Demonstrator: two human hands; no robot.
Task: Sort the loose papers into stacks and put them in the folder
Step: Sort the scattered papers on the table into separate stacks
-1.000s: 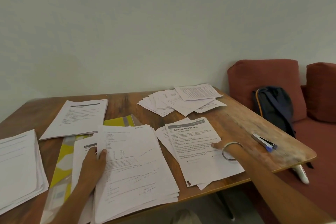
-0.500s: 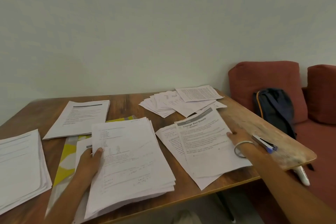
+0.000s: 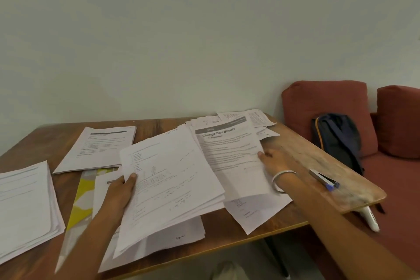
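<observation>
Several stacks already lie squared on the worktop (image 3: 159, 125): one at the far left edge (image 3: 25, 207) and one at the back left (image 3: 100, 148). Sorting looks roughly midway, I judge, since a loose heap (image 3: 259, 120) remains at the back right and nothing sits inside the yellow folder (image 3: 83, 198), which lies flat, partly covered by sheets. The left hand (image 3: 120, 195) grips a thick sheaf (image 3: 172, 179) by its left edge, thumb on top, while the right hand (image 3: 275, 161) pinches the "Change Bed Sheets" page (image 3: 229, 150) by its right edge. A pen (image 3: 323, 179) lies near the right wrist; a backpack (image 3: 336, 138) rests on the red sofa (image 3: 397, 179) beyond.
</observation>
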